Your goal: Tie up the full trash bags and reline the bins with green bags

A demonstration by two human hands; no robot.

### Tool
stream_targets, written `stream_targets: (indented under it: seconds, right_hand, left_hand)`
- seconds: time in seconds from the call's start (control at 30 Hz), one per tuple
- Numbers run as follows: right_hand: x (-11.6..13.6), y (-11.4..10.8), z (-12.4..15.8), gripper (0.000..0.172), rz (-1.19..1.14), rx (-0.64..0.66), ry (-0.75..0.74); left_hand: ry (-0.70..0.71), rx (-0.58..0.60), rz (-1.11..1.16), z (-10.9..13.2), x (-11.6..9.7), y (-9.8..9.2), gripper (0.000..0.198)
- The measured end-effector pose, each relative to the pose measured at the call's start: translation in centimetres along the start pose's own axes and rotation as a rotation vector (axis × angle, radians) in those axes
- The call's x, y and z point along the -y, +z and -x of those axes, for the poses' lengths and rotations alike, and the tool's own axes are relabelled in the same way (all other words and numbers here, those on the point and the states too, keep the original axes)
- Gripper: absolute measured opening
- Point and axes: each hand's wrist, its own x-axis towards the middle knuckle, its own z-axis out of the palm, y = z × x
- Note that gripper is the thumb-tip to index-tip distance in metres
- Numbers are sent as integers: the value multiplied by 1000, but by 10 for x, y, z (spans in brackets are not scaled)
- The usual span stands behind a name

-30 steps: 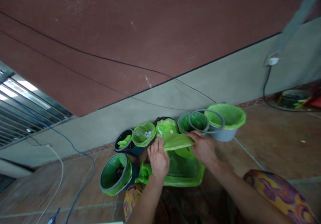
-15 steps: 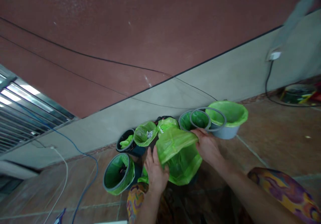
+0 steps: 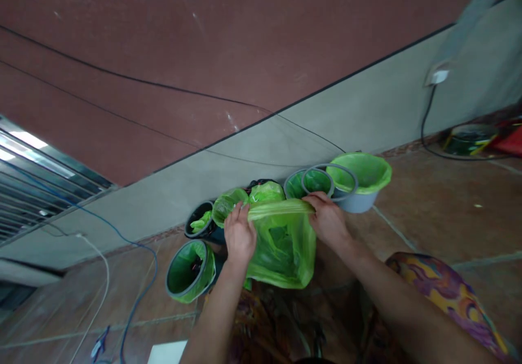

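Note:
A bright green plastic bag (image 3: 281,250) hangs open in front of me, its far edge stretched into a taut band between my hands. My left hand (image 3: 240,233) pinches the left end of that edge. At the other end, my right hand (image 3: 327,220) is closed on it. Behind the bag sit a bulging green bag (image 3: 267,192) and a small bin with a green liner (image 3: 228,203). Two grey rings (image 3: 353,192) rest over a green-lined bin (image 3: 294,184) just beyond my right hand. What lies under the held bag is hidden.
At left stand a green-lined bin (image 3: 169,279) and a dark bin (image 3: 190,228) with green plastic inside. A grey tub with a green liner (image 3: 359,201) stands right, by the wall (image 3: 244,149). A blue hose (image 3: 141,298) and a white cable (image 3: 104,298) cross the tiles.
My left hand has risen from beside the bag to its far edge and now grips it. The edge, loosely folded over before, is pulled straight between both hands.

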Motion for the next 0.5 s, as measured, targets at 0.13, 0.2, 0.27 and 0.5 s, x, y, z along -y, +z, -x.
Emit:
stream_targets:
  seconds: [0.13, 0.2, 0.27, 0.5]
  right_hand:
    - [-8, -8, -2, 40, 111, 11, 84]
    - [-11, -13, -1, 39, 171, 29, 124]
    - [-15, -17, 0, 39, 224, 43, 166]
    - [-37, -16, 2, 32, 370, 90, 222]
  left_hand:
    - [-83, -29, -5, 4, 25, -8, 44]
    - [-151, 0, -33, 9, 38, -10, 41]
    - [-248, 54, -76, 17, 52, -12, 38]
    - [-468, 417, -237, 36, 85, -20, 36]
